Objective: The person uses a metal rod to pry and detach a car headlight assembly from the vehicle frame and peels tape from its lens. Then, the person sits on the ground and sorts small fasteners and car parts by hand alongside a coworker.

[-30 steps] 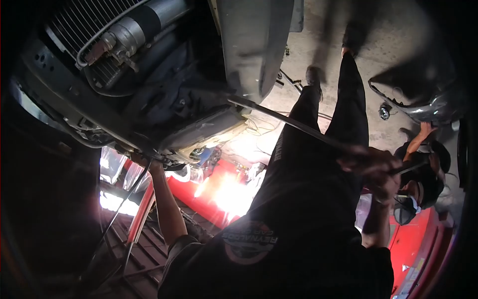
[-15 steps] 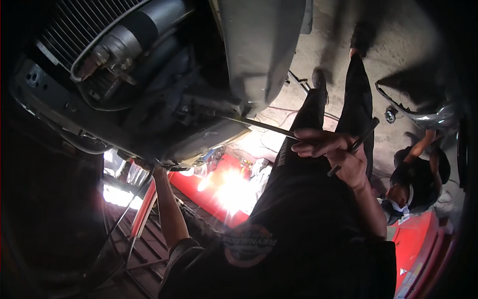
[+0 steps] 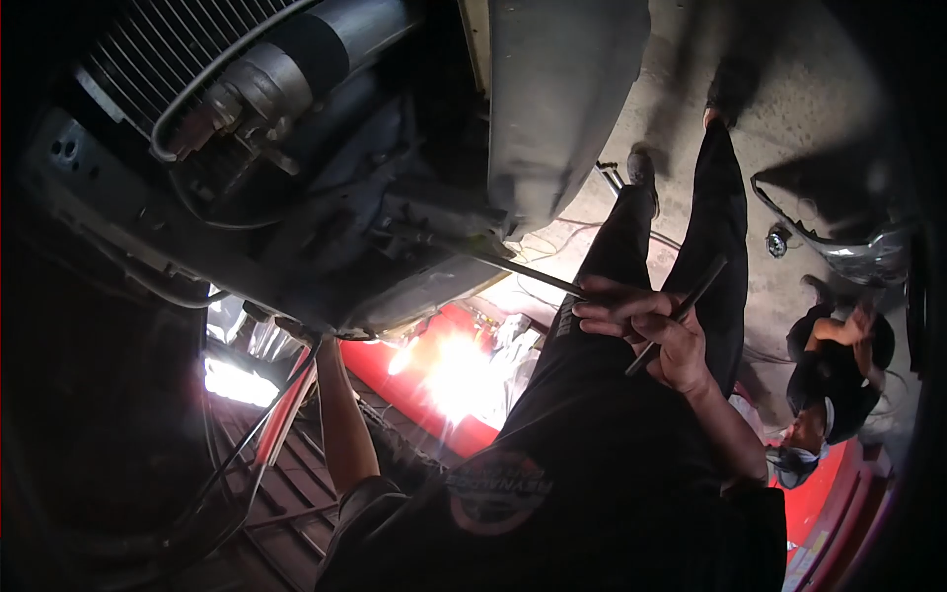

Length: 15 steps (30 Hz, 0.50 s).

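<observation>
My right hand [image 3: 651,331] is wrapped round the handle end of a T-handle wrench [image 3: 538,274]. The wrench's crossbar [image 3: 705,286] slants across my palm and fingers. Its long shaft runs left into the dark underside of a vehicle's front end [image 3: 395,247], where the tip is hard to make out. My left arm [image 3: 345,419] reaches up to the lower edge of that front end. There, my left hand [image 3: 318,340] is mostly hidden in shadow and behind parts, so its fingers do not show.
A finned radiator or condenser [image 3: 187,49] and a metal cylinder [image 3: 276,84] sit upper left. A grey panel [image 3: 562,99] hangs beside them. A bright light glares over a red surface [image 3: 385,370]. Another person [image 3: 838,365] crouches at right near a headlight [image 3: 868,259].
The wrench's crossbar has tilted slightly in my right hand. The vehicle parts have shifted a little right and down in view. The other person's hands have come together.
</observation>
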Each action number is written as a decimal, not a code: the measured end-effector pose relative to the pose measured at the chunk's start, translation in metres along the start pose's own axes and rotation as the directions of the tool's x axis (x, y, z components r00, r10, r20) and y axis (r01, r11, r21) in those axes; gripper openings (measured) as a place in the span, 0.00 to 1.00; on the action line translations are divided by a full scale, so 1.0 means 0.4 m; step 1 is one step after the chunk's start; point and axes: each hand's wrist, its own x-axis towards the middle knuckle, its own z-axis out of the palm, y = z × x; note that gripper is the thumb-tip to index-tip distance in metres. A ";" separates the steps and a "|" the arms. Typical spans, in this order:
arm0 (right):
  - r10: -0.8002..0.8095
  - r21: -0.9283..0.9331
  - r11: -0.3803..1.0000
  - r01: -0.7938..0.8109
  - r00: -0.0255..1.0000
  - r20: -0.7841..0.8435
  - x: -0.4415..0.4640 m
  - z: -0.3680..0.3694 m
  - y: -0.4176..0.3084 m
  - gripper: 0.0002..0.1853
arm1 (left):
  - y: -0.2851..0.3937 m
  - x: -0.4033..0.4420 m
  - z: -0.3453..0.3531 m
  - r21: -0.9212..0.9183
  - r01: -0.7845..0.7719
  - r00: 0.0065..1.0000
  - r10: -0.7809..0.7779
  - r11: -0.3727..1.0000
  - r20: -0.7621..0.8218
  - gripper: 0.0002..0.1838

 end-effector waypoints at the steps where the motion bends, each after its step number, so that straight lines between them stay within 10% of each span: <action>1: 0.087 0.006 0.996 -0.087 0.990 -0.108 -0.003 0.029 -0.010 0.17 | 0.000 0.000 0.003 0.001 -0.003 1.000 0.003 1.000 -0.006 0.18; 6: 0.293 -0.032 0.949 -0.312 0.919 -0.265 -0.030 0.035 0.006 0.18 | -0.003 0.016 0.027 -0.013 -0.015 1.000 0.015 1.000 -0.018 0.18; 15: 0.494 0.216 0.849 -0.482 0.869 -0.005 -0.030 0.053 -0.023 0.26 | 0.000 0.034 0.054 -0.019 -0.022 0.998 0.021 1.000 -0.066 0.20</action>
